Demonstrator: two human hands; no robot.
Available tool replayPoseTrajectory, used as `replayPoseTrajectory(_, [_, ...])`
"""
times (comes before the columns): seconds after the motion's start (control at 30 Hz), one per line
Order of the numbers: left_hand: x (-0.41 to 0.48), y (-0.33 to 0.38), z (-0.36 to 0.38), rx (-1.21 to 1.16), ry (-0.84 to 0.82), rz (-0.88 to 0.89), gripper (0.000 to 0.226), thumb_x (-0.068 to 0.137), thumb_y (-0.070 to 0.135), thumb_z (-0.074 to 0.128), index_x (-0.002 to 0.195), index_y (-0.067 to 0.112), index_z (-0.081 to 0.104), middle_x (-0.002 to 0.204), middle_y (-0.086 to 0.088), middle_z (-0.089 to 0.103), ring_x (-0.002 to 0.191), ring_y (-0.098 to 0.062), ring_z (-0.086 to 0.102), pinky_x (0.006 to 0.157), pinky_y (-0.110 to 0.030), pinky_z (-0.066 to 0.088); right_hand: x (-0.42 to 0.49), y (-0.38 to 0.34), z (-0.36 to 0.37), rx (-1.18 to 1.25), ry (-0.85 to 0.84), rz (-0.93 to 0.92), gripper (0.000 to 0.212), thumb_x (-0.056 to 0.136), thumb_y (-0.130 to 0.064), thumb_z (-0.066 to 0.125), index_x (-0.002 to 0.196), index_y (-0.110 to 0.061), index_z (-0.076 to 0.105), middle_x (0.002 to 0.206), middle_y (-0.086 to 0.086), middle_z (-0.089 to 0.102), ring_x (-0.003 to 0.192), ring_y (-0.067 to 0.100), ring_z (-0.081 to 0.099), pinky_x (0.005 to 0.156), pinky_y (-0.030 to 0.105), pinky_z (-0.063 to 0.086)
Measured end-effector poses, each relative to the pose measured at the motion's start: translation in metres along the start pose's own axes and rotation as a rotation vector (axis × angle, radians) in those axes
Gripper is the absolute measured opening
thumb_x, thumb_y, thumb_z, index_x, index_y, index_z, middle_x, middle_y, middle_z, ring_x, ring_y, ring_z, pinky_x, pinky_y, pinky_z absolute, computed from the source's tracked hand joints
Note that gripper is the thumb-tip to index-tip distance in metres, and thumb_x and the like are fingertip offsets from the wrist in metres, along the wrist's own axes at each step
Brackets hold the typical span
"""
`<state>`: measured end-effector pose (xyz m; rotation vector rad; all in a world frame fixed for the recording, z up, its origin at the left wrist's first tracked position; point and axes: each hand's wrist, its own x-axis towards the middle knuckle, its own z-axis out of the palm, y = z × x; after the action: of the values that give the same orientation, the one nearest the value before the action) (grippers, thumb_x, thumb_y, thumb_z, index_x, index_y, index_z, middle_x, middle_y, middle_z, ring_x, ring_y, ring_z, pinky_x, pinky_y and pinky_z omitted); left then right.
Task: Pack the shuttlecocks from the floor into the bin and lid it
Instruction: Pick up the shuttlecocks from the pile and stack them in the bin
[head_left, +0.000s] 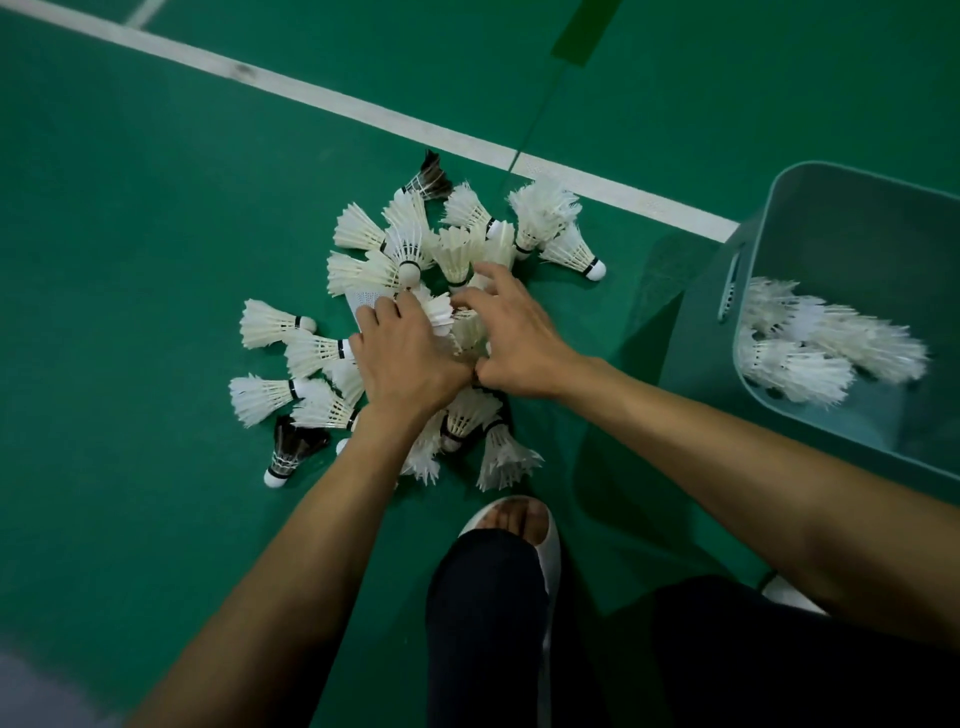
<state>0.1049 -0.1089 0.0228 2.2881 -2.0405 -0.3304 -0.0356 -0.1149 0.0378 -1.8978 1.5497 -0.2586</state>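
Observation:
A heap of several white feather shuttlecocks (410, 244) lies on the green court floor, with two dark-feathered shuttlecocks (291, 449) at its edges. Both my hands are down in the middle of the heap, side by side. My left hand (410, 358) has its fingers curled round a shuttlecock at the heap's centre. My right hand (511, 332) curls its fingers over shuttlecocks beside it. The teal plastic bin (852, 208) stands at the right with several shuttlecocks inside (826, 343). No lid is in view.
A white court line (363, 111) runs diagonally behind the heap. My foot in a white open-toed slipper (524, 525) and my dark trouser leg (483, 613) are just below the heap. Bare green floor (130, 234) lies to the left.

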Motion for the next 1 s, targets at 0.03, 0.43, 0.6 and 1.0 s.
replayPoseTrajectory(0.03, [-0.003,0.000,0.002,-0.009,0.004,-0.022,0.077,0.067,0.055,0.076,0.122,0.008,0.050,0.123,-0.013,0.055,0.114,-0.035,0.044,0.086,-0.043,0.038,-0.005,0.001,0.001,0.045,0.017,0.002,0.082,0.065,-0.002,0.075,0.142,-0.019,0.053,0.167,0.010,0.012,0.146,0.034,0.034,0.112,0.045,0.044])
replayPoseTrajectory(0.43, [-0.028,0.020,0.002,-0.186,0.071,0.037,0.042,0.074,0.050,0.067,0.100,0.019,0.058,0.098,-0.001,0.065,0.093,-0.024,0.047,0.063,-0.034,0.035,-0.026,0.015,-0.010,0.315,-0.031,0.216,0.074,0.067,-0.008,0.079,0.139,-0.011,0.061,0.137,0.012,0.060,0.127,0.028,0.055,0.109,0.041,0.047])
replayPoseTrajectory(0.6, [-0.022,0.014,-0.014,-0.297,0.045,-0.005,0.042,0.059,0.056,0.066,0.083,0.024,0.053,0.080,0.004,0.059,0.082,-0.027,0.059,0.058,-0.032,0.042,-0.030,0.014,-0.023,0.328,0.105,0.212,0.071,0.065,-0.020,0.078,0.135,-0.018,0.066,0.132,0.004,0.066,0.127,0.024,0.054,0.109,0.045,0.047])
replayPoseTrajectory(1.0, [-0.030,0.058,-0.077,-0.516,0.071,0.013,0.039,0.055,0.040,0.081,0.080,0.020,0.060,0.070,0.006,0.065,0.064,-0.016,0.063,0.051,-0.027,0.047,-0.044,0.014,-0.078,0.165,0.542,0.189,0.014,0.079,-0.011,0.077,0.088,-0.021,0.082,0.083,-0.006,0.077,0.078,0.011,0.070,0.077,0.035,0.062])
